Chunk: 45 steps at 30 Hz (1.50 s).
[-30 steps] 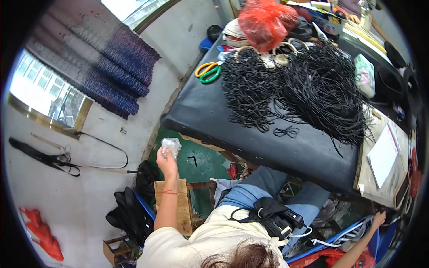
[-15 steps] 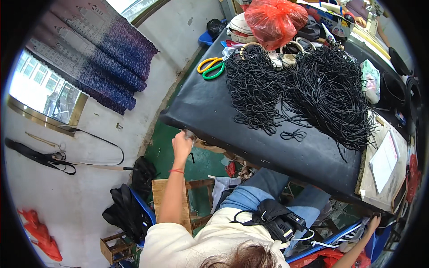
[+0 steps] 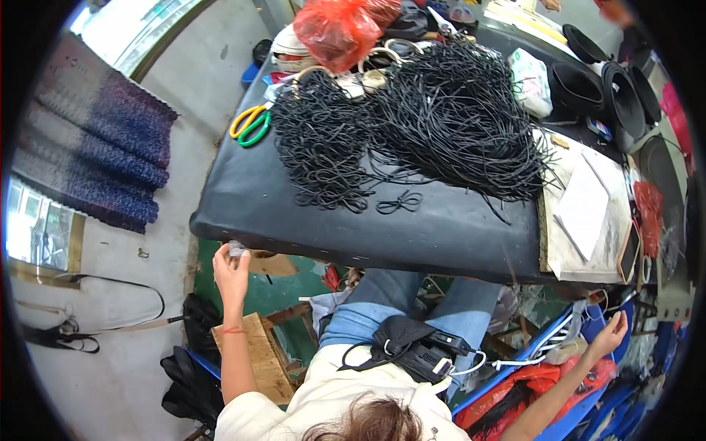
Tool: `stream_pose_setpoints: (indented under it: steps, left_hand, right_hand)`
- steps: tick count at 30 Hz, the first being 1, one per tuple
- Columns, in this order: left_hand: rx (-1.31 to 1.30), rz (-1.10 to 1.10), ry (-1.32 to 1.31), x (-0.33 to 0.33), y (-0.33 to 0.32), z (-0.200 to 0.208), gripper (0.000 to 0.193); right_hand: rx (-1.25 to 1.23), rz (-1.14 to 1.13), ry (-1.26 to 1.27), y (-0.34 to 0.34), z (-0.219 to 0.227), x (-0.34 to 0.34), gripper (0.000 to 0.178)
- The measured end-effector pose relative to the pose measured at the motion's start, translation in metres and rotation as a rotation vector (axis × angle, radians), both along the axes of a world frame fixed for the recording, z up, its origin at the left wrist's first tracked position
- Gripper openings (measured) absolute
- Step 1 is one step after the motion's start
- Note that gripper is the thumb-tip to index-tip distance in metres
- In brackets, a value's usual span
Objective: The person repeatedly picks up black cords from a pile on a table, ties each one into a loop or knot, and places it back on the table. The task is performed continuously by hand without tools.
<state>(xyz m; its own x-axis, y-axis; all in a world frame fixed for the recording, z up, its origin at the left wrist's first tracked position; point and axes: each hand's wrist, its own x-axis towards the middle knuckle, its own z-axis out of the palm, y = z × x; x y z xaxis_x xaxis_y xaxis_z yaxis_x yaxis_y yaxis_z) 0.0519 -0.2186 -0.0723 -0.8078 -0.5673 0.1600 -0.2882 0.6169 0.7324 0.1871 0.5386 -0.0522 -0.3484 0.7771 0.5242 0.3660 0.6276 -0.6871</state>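
Below the front left edge of the black-topped table (image 3: 250, 209), my left hand (image 3: 232, 273) is closed on a small, crumpled-looking piece of clear plastic (image 3: 237, 249). My right hand (image 3: 610, 334) is raised at the right, over a blue bin (image 3: 562, 411). Its fingers are drawn together, and anything between them is too small to make out. Under that forearm a red plastic bag (image 3: 500, 400) lies in the bin. On the table are two large heaps of thin black cord (image 3: 320, 147), (image 3: 460, 121) and one small tied bundle of cord (image 3: 399, 202).
Scissors (image 3: 250, 125) with yellow and green handles lie at the table's left. A red bag (image 3: 334, 33) sits behind the cords. White paper (image 3: 585, 206) rests on a board (image 3: 548, 231) at the right. A wooden stool (image 3: 254, 360) stands beside my left arm.
The view has swung right, so the table appears further left. My right hand has lifted from beside the blue bin. My left hand stays near the table corner, holding the plastic.
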Motion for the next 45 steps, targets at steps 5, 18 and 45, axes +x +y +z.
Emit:
stream_pose_setpoints:
  steps: [5, 18, 45]
  left_hand:
    - [-0.614, -0.343, -0.369, -0.003, 0.005, -0.007, 0.054]
    - [-0.302, -0.275, -0.013, 0.010, 0.055, 0.054, 0.017]
    - [1.218, -1.038, -0.481, -0.035, 0.273, 0.088, 0.013]
  right_hand:
    - [-0.144, 0.281, 0.088, -0.161, 0.069, -0.063, 0.020]
    - [-0.554, 1.120, -0.370, -0.395, 0.033, -0.243, 0.028]
    - [-1.759, 0.974, 0.037, -0.331, 0.063, -0.121, 0.018]
